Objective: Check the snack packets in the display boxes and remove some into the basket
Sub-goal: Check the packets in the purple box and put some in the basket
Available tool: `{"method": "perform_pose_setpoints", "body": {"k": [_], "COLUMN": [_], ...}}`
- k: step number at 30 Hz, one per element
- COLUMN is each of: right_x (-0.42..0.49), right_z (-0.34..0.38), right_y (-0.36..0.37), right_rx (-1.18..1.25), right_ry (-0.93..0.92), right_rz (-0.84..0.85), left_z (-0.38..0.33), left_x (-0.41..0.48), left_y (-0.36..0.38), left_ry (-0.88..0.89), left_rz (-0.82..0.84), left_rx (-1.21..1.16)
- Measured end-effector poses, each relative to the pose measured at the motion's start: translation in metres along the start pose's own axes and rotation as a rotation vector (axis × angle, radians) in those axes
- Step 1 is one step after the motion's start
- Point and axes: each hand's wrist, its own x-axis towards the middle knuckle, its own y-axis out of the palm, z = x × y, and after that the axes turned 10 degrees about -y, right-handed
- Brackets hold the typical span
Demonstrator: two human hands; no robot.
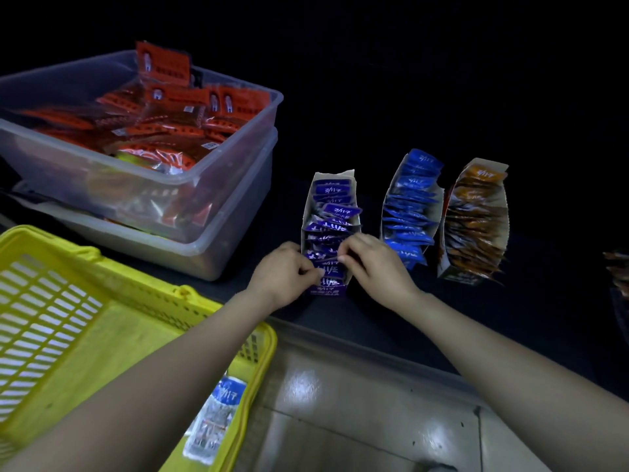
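Three boxes: open card display boxes stand side by side on the dark counter (391, 124), namely purple box (350, 185), blue box (439, 202) and brown box (503, 212).
Purple packets (332, 212): stand on edge in a row inside the purple box, a few tilted out of line.
My left hand (289, 272): at the near left corner of the purple box, fingers curled, thumb and fingertips pinching the top of one of the purple packets.
My right hand (377, 264): at the right side of the same box, fingers curled, pinching the top edge of a packet a little further back.
Blue and brown boxes: both full of packets, untouched, just right of my right hand.
Basket (136, 274): yellow, slotted, at near left beside the counter, under my left forearm.
Packet in basket (214, 417): one blue-and-white packet lies flat on the bottom near the right wall.
Clear tubs (170, 195): two, stacked, behind the basket on the left.
Red packets (163, 107): loose pile in the top tub.
Far right edge: more brown packets, cut off, cannot tell what holds them.
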Motion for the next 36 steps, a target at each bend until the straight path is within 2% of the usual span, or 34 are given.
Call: {"method": "perform_pose_setpoints", "body": {"k": [3,5,9,12,17,24,29,36], "right_x": [0.0,0.001,0.001,0.003,0.008,-0.001,-0.025,-0.022], "right_z": [0.0,0.0,0.0,-0.004,-0.001,0.01,0.007,0.017], "right_y": [-0.004,-0.006,-0.008,-0.011,-0.007,0.009,0.026,0.032], "right_rx": [0.046,0.052,0.066,0.079,0.11,0.057,0.004,0.143], "right_ry": [-0.006,-0.017,-0.053,-0.017,0.029,0.048,0.052,0.229], "right_rz": [0.015,0.019,0.034,-0.003,-0.105,-0.302,-0.22,-0.208], "left_z": [0.0,-0.002,-0.004,-0.002,-0.002,-0.004,-0.001,0.001], "left_x": [-0.008,-0.009,0.002,0.01,0.021,0.024,0.026,0.027], "left_y": [-0.007,-0.01,-0.002,0.002,0.001,-0.005,-0.005,-0.004], "left_ry": [0.016,0.074,0.189,0.256,0.242,0.244,0.222,0.202], "left_rz": [-0.234,-0.305,-0.199,-0.219,-0.158,-0.244,-0.238,-0.238], "left_rx": [-0.031,-0.061,-0.002,-0.02,-0.055,-0.092,-0.089,-0.09]}}
